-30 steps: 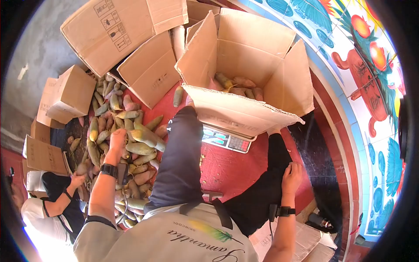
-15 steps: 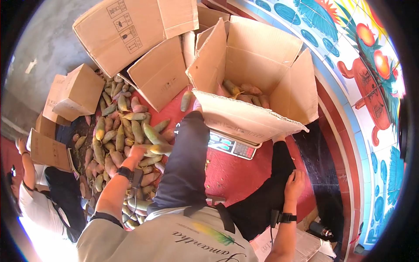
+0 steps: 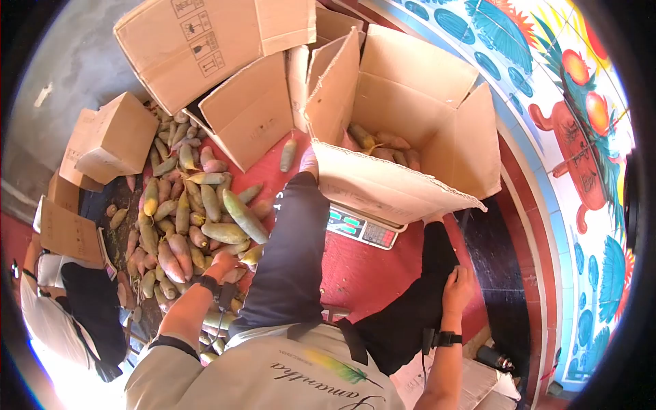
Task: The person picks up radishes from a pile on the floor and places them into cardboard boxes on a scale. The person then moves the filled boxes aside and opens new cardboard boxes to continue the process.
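Note:
My left hand (image 3: 221, 265) is low over the pile of long green and pinkish roots (image 3: 183, 213), touching or just above a pinkish root (image 3: 236, 275); its fingers are too indistinct to tell whether they grip. My right hand (image 3: 458, 287) rests by my bent right leg with its fingers curled in and nothing visible in them. Between my legs an open cardboard box (image 3: 396, 181) holds several roots (image 3: 391, 141) at its bottom. It stands on a digital scale (image 3: 362, 229) with a lit display.
One root (image 3: 288, 155) lies alone on the red floor (image 3: 348, 273) left of the box. More cardboard boxes stand at upper left (image 3: 205, 48) and far left (image 3: 119, 140). Another person (image 3: 61, 314) sits at the left edge. Flattened cardboard (image 3: 478, 383) lies behind my right arm.
My left hand has moved down and slightly right in the view, toward my body, over the pile. My right hand has stayed nearly still. The other person's raised arm has lowered.

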`<state>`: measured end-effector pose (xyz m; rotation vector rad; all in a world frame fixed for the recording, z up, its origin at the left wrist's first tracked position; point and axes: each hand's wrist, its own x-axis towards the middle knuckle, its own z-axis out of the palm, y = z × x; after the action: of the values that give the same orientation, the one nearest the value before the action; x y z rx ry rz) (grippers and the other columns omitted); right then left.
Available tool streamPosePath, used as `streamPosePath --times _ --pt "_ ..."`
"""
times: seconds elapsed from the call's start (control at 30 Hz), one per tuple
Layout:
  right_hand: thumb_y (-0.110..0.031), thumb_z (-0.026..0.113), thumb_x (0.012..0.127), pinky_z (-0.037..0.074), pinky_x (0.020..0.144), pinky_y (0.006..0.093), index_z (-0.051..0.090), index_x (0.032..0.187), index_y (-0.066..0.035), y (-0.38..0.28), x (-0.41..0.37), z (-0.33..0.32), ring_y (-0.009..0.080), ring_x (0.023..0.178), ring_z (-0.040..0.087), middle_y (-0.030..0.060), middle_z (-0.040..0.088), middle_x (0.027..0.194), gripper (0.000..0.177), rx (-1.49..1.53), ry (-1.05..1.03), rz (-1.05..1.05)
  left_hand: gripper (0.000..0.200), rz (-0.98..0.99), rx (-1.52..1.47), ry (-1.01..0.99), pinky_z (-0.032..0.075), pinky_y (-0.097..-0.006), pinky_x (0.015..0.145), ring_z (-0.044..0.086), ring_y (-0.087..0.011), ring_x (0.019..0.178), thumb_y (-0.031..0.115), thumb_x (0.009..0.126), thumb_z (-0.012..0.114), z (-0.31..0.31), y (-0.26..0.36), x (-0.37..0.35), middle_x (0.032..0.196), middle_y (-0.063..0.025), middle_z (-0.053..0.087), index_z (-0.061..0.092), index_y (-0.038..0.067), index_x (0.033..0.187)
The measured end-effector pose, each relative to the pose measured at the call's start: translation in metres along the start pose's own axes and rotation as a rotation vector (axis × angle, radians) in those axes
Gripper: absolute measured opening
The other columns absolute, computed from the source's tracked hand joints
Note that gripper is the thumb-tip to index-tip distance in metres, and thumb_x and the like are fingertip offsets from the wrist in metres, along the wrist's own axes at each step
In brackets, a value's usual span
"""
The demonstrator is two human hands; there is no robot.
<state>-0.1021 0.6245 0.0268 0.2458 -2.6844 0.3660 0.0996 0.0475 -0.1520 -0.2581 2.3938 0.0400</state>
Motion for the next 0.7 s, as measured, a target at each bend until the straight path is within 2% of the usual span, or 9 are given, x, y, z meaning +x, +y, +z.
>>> streamPosePath --times 0.1,0.17,0.2,0.33,0.4,0.57,0.63,0.67,0.7 --pt "-0.005 0.054 0.081 0.045 0.066 0.0414 0.056 0.083 -0.002 0.000 0.002 0.000 0.0335 0.076 0.055 0.0142 0.055 0.082 0.004 -0.003 0.012 -0.008 0.022 0.218 0.185 0.019 0.049 -0.0354 0.065 0.065 -0.0230 0.077 0.023 0.082 0.054 -0.009 0.005 -0.008 0.081 -0.0117 0.066 0.068 0.008 0.090" --pt "-0.004 0.055 0.080 0.046 0.066 0.0415 0.056 0.082 -0.002 -0.005 0.003 -0.003 0.0336 0.076 0.055 0.0141 0.056 0.082 0.003 -0.001 0.003 -0.021 0.019 0.042 -0.827 0.176 0.044 -0.0306 0.055 0.057 -0.0154 0.061 0.019 0.083 0.054 -0.019 0.007 -0.023 0.070 -0.0055 0.062 0.064 0.004 0.078" --pt "-0.004 0.055 0.080 0.046 0.066 0.0415 0.056 0.082 -0.002 -0.005 0.003 -0.003 0.0336 0.076 0.055 0.0141 0.056 0.082 0.003 -0.004 0.000 -0.015 0.017 -0.201 -1.350 0.090 0.036 -0.0265 0.050 0.044 -0.0095 0.054 0.015 0.082 0.055 -0.075 0.038 -0.053 0.064 -0.0002 0.054 0.060 0.004 0.071" --pt "-0.004 0.054 0.081 0.046 0.065 0.0415 0.056 0.082 -0.003 -0.004 0.004 -0.002 0.0336 0.075 0.055 0.0145 0.056 0.082 0.003 0.005 0.006 -0.014 0.012 -0.240 -1.370 0.128 0.034 -0.0262 0.049 0.043 -0.0097 0.053 0.011 0.080 0.055 -0.116 0.047 -0.059 0.062 0.0001 0.054 0.061 0.005 0.072" --pt "-0.004 0.054 0.081 0.046 0.065 0.0415 0.056 0.083 -0.003 -0.005 0.004 -0.002 0.0336 0.075 0.055 0.0146 0.055 0.082 0.003 0.006 0.003 -0.008 0.013 -0.146 -1.346 0.259 0.026 -0.0218 0.043 0.037 -0.0062 0.047 0.015 0.084 0.054 -0.127 0.045 -0.061 0.055 0.0046 0.044 0.061 0.006 0.076" --pt "-0.005 0.054 0.081 0.045 0.065 0.0417 0.057 0.083 -0.003 0.000 0.002 0.001 0.0336 0.075 0.055 0.0143 0.056 0.082 0.004 0.039 0.011 0.016 0.013 -0.225 -1.424 0.394 0.028 -0.0219 0.041 0.037 -0.0047 0.045 0.011 0.082 0.051 -0.191 0.053 -0.097 0.057 0.0048 0.048 0.062 0.007 0.075" --pt "-0.005 0.055 0.080 0.045 0.065 0.0418 0.057 0.082 -0.003 -0.003 0.003 -0.002 0.0334 0.075 0.055 0.0141 0.056 0.081 0.004 0.049 0.018 0.016 0.011 -0.151 -1.568 0.604 0.027 -0.0213 0.041 0.036 -0.0047 0.046 0.013 0.083 0.052 -0.201 0.040 -0.101 0.058 0.0059 0.048 0.062 0.008 0.079" --pt "-0.005 0.055 0.080 0.045 0.065 0.0418 0.057 0.082 -0.003 -0.004 0.004 -0.003 0.0332 0.076 0.055 0.0140 0.056 0.081 0.004 0.061 0.026 0.013 0.011 -0.145 -1.565 0.604 0.027 -0.0213 0.041 0.036 -0.0047 0.046 0.013 0.083 0.052 -0.207 0.035 -0.104 0.058 0.0059 0.048 0.062 0.008 0.079" --pt "-0.005 0.055 0.080 0.045 0.065 0.0418 0.057 0.082 -0.003 -0.003 0.004 -0.003 0.0332 0.076 0.055 0.0140 0.056 0.081 0.004 0.060 0.031 0.019 0.010 -0.044 -1.597 0.769 0.027 -0.0198 0.041 0.035 -0.0035 0.046 0.014 0.086 0.053 -0.214 0.031 -0.107 0.057 0.0073 0.045 0.061 0.010 0.081"
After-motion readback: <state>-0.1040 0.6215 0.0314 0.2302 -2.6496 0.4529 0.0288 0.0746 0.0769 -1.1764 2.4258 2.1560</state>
